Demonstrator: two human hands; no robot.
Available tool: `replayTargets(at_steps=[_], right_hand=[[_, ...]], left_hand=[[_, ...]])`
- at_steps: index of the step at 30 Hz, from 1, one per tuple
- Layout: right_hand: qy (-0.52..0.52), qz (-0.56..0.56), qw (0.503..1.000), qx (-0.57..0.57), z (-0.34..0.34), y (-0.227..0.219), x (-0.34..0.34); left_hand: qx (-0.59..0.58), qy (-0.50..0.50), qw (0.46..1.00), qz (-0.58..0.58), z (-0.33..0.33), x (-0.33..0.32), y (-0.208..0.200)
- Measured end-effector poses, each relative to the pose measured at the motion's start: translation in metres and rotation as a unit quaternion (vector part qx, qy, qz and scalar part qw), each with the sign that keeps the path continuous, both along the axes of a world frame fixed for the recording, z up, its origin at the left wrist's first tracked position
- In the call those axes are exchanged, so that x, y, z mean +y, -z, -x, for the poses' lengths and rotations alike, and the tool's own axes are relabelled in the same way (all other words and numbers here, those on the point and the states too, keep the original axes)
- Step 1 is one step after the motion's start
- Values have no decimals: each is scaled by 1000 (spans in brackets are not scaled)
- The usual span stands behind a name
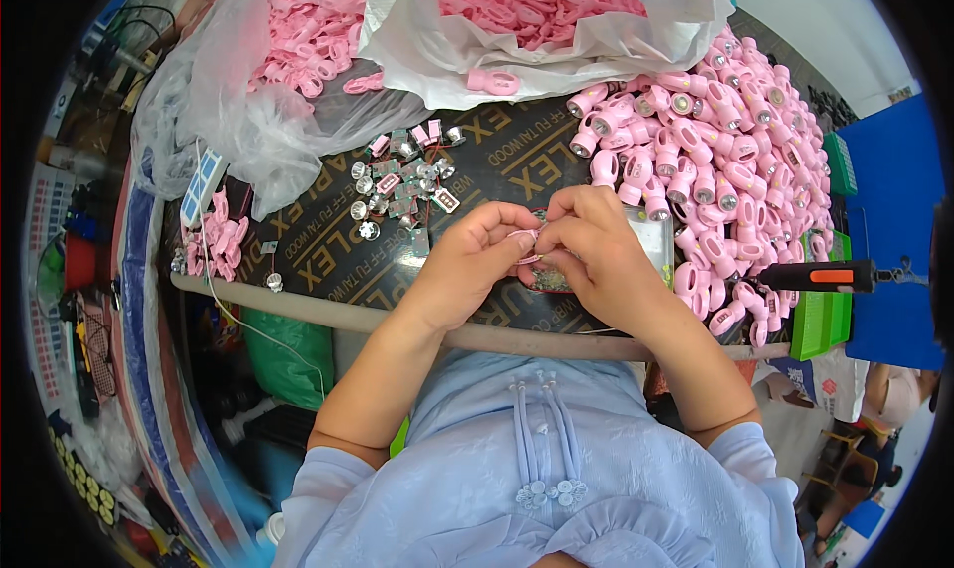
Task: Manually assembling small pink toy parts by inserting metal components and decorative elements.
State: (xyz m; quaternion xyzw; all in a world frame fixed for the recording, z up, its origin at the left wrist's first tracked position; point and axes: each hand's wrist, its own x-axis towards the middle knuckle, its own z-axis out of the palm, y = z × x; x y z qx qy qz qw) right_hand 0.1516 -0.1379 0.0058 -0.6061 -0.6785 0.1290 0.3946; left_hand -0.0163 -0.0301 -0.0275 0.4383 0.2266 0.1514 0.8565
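Holding a small pink piece above the near part of a dark table, pinched in the fingertips of the left hand and the right hand. Wearing a light blue top. Working just beside a clear box, partly hidden by the right hand. Bordered on the right by a heap of pink lamps, near a green tray and a black-and-orange tool. Facing an open white sack full of pink parts, with a clear bag to its left and a cluster of circuit boards and shiny cups between bag and hands.
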Motion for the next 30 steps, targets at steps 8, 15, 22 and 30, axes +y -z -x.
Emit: replayTargets(at_steps=[8, 15, 22, 30], right_hand=[[-3, -22, 997, -70, 0, 2, 5], [13, -97, 995, -31, 3, 11, 13], [33, -152, 985, -73, 4, 16, 27], [15, -155, 985, -74, 6, 19, 38]], left_hand=[[3, -12, 1000, 21, 4, 3, -1], [-30, -73, 996, 37, 4, 7, -1], [-57, -99, 993, 36, 9, 14, 0], [-71, -114, 989, 54, 13, 18, 3]])
